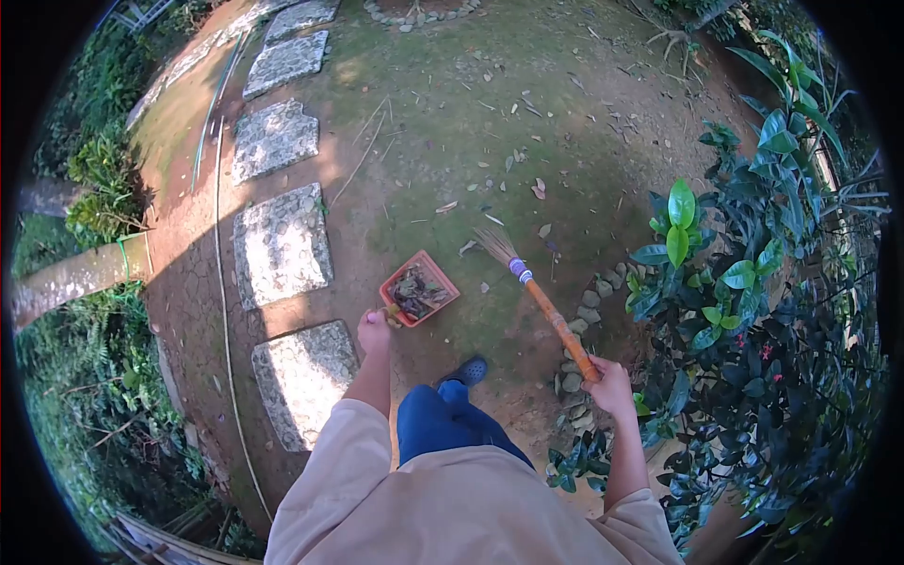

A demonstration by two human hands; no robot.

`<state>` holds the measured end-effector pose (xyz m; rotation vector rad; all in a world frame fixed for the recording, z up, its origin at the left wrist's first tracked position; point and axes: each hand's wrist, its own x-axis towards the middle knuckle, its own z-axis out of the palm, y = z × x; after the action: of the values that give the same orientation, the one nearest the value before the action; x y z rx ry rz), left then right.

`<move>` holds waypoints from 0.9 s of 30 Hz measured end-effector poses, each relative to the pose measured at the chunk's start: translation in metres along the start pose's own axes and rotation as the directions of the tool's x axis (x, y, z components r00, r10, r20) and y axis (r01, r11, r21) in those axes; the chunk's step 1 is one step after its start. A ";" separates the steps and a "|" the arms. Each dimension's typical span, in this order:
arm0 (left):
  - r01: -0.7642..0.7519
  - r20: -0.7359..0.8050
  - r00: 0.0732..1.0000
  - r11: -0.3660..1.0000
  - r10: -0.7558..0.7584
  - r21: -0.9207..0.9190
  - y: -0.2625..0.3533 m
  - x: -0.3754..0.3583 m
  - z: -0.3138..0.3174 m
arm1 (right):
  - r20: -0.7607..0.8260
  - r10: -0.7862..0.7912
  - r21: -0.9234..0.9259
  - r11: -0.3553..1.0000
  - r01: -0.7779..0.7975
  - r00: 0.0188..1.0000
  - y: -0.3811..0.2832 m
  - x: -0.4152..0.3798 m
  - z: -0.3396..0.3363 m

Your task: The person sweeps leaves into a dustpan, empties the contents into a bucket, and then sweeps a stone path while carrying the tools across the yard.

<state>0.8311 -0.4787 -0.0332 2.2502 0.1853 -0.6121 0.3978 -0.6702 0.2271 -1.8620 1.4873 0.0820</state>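
Note:
My left hand (374,330) is closed on the handle of an orange-red dustpan (445,299), which holds dry leaves and debris (414,288). The dustpan is just above the mossy ground, or on it; which one I cannot tell. On the right, my right hand (610,386) grips the upper end of a broom (556,320) with an orange-brown stick. Its thin bristles (493,245) point up and left toward scattered leaves, apart from the dustpan.
Stone slabs (282,245) run along the left, beside a long thin pole (224,311). A leafy bush (744,282) and a row of stones (589,314) border the right. Fallen leaves (540,188) and twigs lie ahead. My shoe (474,369) is below the broom.

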 end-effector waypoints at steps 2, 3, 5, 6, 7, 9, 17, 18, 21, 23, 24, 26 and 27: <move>0.013 0.003 1.000 1.000 -0.013 0.003 0.020 0.000 0.012 | -0.017 0.024 0.015 1.000 -0.023 1.000 0.002 0.003 0.000; 0.017 0.029 0.999 1.000 -0.017 0.013 0.034 -0.005 0.016 | -0.027 0.021 0.013 1.000 -0.020 0.999 -0.001 0.006 0.001; 0.018 0.077 0.997 0.999 -0.020 0.029 0.063 -0.009 0.023 | -0.041 0.031 0.016 0.999 -0.031 0.999 -0.003 0.011 0.005; 0.020 0.067 0.998 1.000 -0.020 0.001 0.060 0.002 0.035 | -0.042 0.049 0.023 0.999 -0.048 0.998 -0.001 0.014 0.012; 0.024 0.058 0.998 0.999 -0.023 -0.027 0.048 0.019 0.053 | -0.043 0.068 0.029 0.997 -0.067 0.997 0.000 0.018 0.019; 0.047 0.090 0.995 0.994 -0.038 -0.097 0.040 0.034 0.072 | -0.015 0.070 0.013 0.998 -0.069 0.997 -0.006 0.024 0.032; 0.136 0.276 0.955 0.987 -0.109 -0.081 0.076 0.048 0.057 | 0.151 0.137 0.126 0.980 -0.157 0.979 -0.049 -0.022 0.036; 0.098 0.241 0.967 0.992 -0.077 -0.074 0.064 0.062 0.058 | 0.150 0.172 0.157 0.968 -0.195 0.974 -0.055 -0.035 0.036; 0.039 0.184 0.983 0.996 -0.024 -0.077 0.035 0.098 0.063 | 0.112 0.212 0.248 0.940 -0.234 0.971 -0.072 -0.066 0.043; 0.076 0.207 0.977 0.991 -0.051 -0.111 0.066 0.081 0.037 | 0.081 0.263 0.237 0.932 -0.275 0.961 -0.082 -0.075 0.050; 0.056 0.227 0.973 0.996 -0.038 -0.072 0.066 0.087 0.032 | 0.081 0.301 0.248 0.917 -0.311 0.950 -0.089 -0.077 0.052; 0.012 0.266 0.964 1.000 -0.012 0.000 0.068 0.100 0.023 | 0.096 0.387 0.286 0.872 -0.398 0.917 -0.106 -0.080 0.053; -0.003 0.254 0.967 1.000 0.006 -0.012 0.068 0.105 0.020 | 0.111 0.434 0.312 0.839 -0.446 0.894 -0.113 -0.079 0.054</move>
<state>0.9365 -0.5465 -0.0506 2.1362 0.0545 -0.8871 0.4899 -0.5683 0.2819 -1.2221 1.7597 0.0775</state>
